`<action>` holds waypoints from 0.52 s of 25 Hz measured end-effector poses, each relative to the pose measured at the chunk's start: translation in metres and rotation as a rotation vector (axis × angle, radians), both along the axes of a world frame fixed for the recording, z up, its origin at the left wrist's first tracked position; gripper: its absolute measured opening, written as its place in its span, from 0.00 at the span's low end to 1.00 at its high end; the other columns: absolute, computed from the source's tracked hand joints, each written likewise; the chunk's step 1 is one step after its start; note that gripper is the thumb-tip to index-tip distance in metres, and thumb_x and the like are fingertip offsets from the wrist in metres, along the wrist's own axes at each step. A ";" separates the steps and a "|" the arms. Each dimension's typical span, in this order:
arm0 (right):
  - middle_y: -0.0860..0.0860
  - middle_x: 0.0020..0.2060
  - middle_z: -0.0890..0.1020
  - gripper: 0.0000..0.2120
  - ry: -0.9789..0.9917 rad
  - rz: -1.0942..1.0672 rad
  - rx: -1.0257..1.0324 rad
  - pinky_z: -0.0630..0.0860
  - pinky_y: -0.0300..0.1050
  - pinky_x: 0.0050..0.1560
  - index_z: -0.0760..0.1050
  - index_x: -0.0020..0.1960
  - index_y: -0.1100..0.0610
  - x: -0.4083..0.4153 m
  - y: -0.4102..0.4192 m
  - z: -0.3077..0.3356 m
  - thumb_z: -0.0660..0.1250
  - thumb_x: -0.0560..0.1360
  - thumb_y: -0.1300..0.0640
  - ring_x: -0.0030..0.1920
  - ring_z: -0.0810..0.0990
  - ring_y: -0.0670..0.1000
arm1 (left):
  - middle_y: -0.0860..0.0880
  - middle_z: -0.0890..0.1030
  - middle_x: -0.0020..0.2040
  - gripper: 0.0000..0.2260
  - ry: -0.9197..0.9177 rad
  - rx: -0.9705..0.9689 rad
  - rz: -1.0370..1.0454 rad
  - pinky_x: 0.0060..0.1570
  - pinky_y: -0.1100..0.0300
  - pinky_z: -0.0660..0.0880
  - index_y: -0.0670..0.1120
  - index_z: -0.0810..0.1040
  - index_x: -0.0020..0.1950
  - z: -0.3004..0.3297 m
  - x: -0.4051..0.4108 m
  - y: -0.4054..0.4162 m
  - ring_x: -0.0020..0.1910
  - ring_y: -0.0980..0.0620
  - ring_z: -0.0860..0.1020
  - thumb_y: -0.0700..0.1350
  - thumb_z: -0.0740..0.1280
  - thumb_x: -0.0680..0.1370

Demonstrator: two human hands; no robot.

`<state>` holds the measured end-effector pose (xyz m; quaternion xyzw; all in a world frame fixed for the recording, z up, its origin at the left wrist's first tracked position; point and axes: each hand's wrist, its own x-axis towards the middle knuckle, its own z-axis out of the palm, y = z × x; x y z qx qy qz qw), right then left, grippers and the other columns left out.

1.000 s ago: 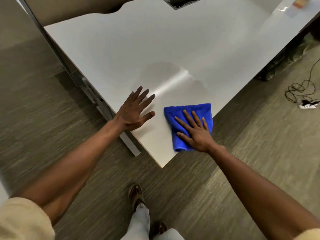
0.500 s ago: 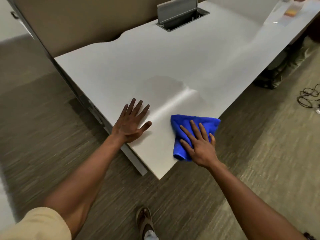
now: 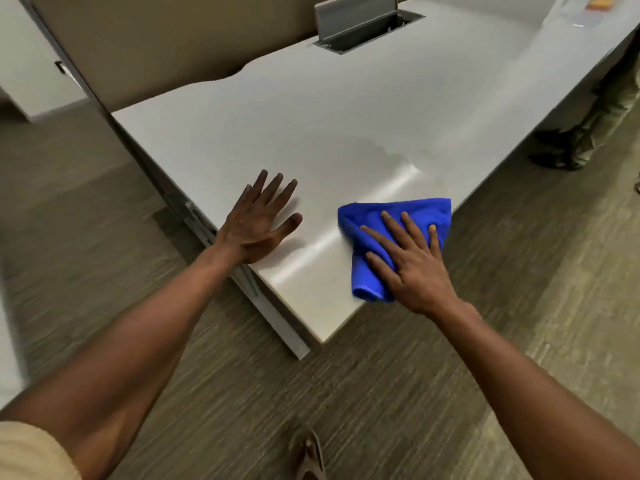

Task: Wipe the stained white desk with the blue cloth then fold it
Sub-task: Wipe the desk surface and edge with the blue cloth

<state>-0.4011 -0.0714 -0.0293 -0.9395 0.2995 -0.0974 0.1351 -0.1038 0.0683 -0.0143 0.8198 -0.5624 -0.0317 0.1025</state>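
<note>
Cloth (image 3: 367,237) bunched lengthwise toward person.

Bright blue cloth (image 3: 398,216) on a white desk (image 3: 277,133), above grey-brown streaked carpet (image 3: 381,393).

Near corner of the surface (image 3: 242,140) is occupied: left hand (image 3: 258,225) flat by the left edge, right hand (image 3: 412,261) pressing the cloth (image 3: 363,233) by the right edge, with a bare strip between them. Beyond the hands the surface lies open up to the raised cable hatch (image 3: 356,15). A partition (image 3: 156,39) walls the far-left side.
</note>
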 end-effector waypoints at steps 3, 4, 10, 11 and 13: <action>0.44 0.84 0.57 0.31 -0.129 -0.170 0.046 0.35 0.61 0.82 0.62 0.80 0.35 0.012 -0.001 0.000 0.48 0.79 0.31 0.85 0.46 0.53 | 0.54 0.46 0.85 0.39 0.023 -0.002 0.028 0.80 0.52 0.39 0.61 0.43 0.84 0.001 0.000 0.000 0.83 0.54 0.36 0.77 0.39 0.77; 0.44 0.84 0.59 0.30 -0.190 -0.177 0.033 0.35 0.62 0.82 0.64 0.80 0.37 0.013 0.012 -0.004 0.50 0.80 0.32 0.85 0.47 0.54 | 0.54 0.46 0.85 0.39 0.023 0.002 0.033 0.81 0.51 0.40 0.61 0.43 0.84 0.001 0.000 0.000 0.83 0.54 0.36 0.77 0.39 0.76; 0.45 0.84 0.59 0.29 -0.207 0.277 -0.179 0.42 0.66 0.82 0.58 0.82 0.39 -0.024 -0.002 -0.028 0.48 0.83 0.32 0.85 0.49 0.55 | 0.52 0.48 0.86 0.39 -0.010 -0.021 0.040 0.82 0.48 0.43 0.60 0.46 0.84 0.001 -0.005 0.002 0.83 0.52 0.38 0.76 0.40 0.77; 0.45 0.84 0.59 0.30 -0.178 0.266 -0.162 0.44 0.66 0.82 0.57 0.81 0.38 -0.027 -0.017 -0.024 0.50 0.82 0.31 0.85 0.49 0.55 | 0.53 0.48 0.86 0.39 -0.016 -0.029 0.034 0.82 0.48 0.43 0.60 0.46 0.84 0.000 -0.005 0.002 0.83 0.52 0.37 0.77 0.39 0.77; 0.46 0.84 0.59 0.31 -0.159 0.200 -0.143 0.44 0.65 0.83 0.57 0.81 0.38 -0.030 -0.029 -0.020 0.52 0.80 0.32 0.85 0.49 0.56 | 0.53 0.48 0.86 0.40 -0.011 -0.041 0.033 0.82 0.49 0.42 0.61 0.46 0.84 -0.001 -0.005 0.000 0.83 0.53 0.37 0.78 0.39 0.76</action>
